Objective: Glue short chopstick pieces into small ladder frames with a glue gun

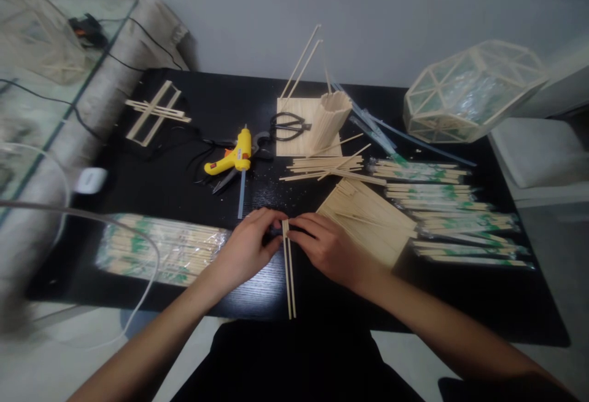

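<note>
Two thin wooden sticks (289, 279) lie side by side on the black table (193, 193), running toward me. My left hand (246, 248) pinches their far ends from the left. My right hand (324, 245) pinches the same ends from the right, fingers curled. A flat panel of glued sticks (368, 221) lies just right of my right hand. A yellow glue gun (232, 159) rests beyond my left hand, its nozzle pointing toward me.
Black scissors (288, 126) lie on a wooden panel beside a stick cup (330, 119). Loose sticks (322, 167) and wrapped stick packs (451, 212) fill the right side; another pack (161, 248) is at left. A stick-frame polyhedron (469, 92) stands far right. Cables cross the left.
</note>
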`<state>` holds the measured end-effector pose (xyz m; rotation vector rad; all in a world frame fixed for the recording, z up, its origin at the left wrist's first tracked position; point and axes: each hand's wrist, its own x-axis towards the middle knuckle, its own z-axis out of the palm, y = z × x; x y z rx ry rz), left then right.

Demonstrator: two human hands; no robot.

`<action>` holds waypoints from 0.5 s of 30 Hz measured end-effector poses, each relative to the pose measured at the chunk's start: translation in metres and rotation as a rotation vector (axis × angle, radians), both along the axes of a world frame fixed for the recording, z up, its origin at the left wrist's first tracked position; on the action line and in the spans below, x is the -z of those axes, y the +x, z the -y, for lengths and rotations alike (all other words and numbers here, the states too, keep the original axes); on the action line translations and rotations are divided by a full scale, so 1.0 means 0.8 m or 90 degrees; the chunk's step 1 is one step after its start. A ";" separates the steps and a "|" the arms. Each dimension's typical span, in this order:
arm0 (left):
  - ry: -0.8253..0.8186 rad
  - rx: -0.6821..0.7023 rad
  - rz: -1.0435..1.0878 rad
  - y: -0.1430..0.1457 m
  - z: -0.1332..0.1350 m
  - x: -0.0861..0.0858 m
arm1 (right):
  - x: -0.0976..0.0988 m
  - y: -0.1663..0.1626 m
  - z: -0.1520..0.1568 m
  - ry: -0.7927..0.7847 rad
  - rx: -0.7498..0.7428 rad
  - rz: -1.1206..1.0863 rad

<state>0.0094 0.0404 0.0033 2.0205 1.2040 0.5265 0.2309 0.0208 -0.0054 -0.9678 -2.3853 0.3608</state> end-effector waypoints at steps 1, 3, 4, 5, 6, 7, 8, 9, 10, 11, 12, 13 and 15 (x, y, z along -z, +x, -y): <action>0.004 -0.017 -0.002 0.000 0.003 0.002 | 0.000 0.000 0.001 0.004 0.003 0.002; 0.017 -0.051 -0.005 0.002 0.011 0.007 | 0.001 0.000 0.001 0.010 0.005 0.007; 0.028 -0.062 -0.007 0.002 0.015 0.009 | 0.001 0.000 0.002 0.011 0.006 0.008; 0.042 -0.069 -0.007 0.003 0.019 0.011 | 0.001 0.000 0.002 0.010 0.005 0.009; 0.060 -0.072 -0.006 0.003 0.023 0.012 | 0.000 0.000 0.002 0.010 0.005 0.008; 0.080 -0.073 -0.003 0.003 0.027 0.013 | 0.000 0.000 0.002 0.009 0.004 0.008; 0.099 -0.073 0.001 0.004 0.030 0.014 | 0.000 0.000 0.002 0.008 0.002 0.009; 0.115 -0.074 0.005 0.004 0.033 0.014 | 0.000 -0.001 0.002 0.008 0.000 0.009; 0.127 -0.075 0.009 0.005 0.035 0.014 | 0.000 -0.001 0.002 0.010 -0.002 0.008; 0.135 -0.077 0.011 0.005 0.036 0.014 | 0.000 -0.001 0.002 0.011 -0.003 0.008; 0.141 -0.078 0.011 0.005 0.037 0.014 | 0.000 -0.001 0.002 0.012 -0.003 0.007; 0.145 -0.079 0.011 0.005 0.038 0.014 | 0.000 0.000 0.002 0.011 -0.003 0.007; 0.150 -0.079 0.011 0.005 0.037 0.015 | 0.000 0.000 0.002 0.012 -0.003 0.005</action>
